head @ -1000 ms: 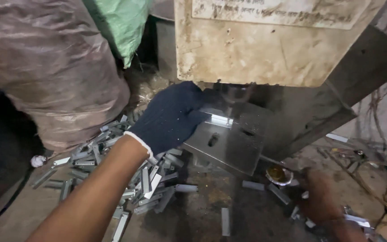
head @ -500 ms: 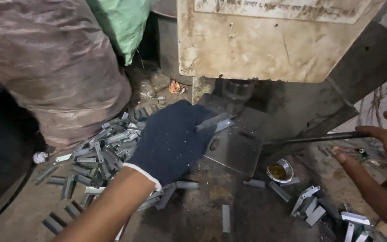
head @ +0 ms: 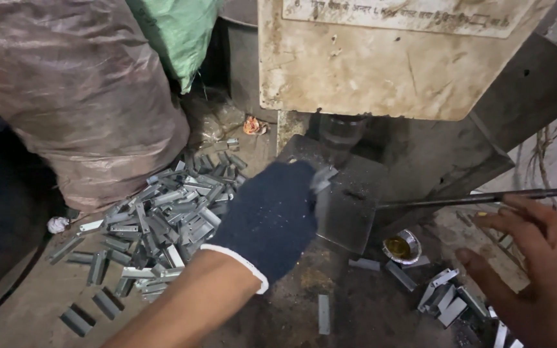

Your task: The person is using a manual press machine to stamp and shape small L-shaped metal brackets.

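Dozens of grey metal clips (head: 162, 219) are lying heaped at left. Centre, the gloved left hand (head: 269, 219) is pinching what appears to be one small metal piece (head: 322, 178) at the press plate (head: 349, 206). Rightward, the bare right hand (head: 536, 264) is hovering with fingers spread beneath a lever rod (head: 478, 197).

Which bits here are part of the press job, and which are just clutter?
In use:
- left hand, gloved, holding a small metal piece
- steel plate
- press ram
- metal rod
- right hand
- pile of metal pieces

Lying about:
- plastic-wrapped sack
- green bag
- small tin
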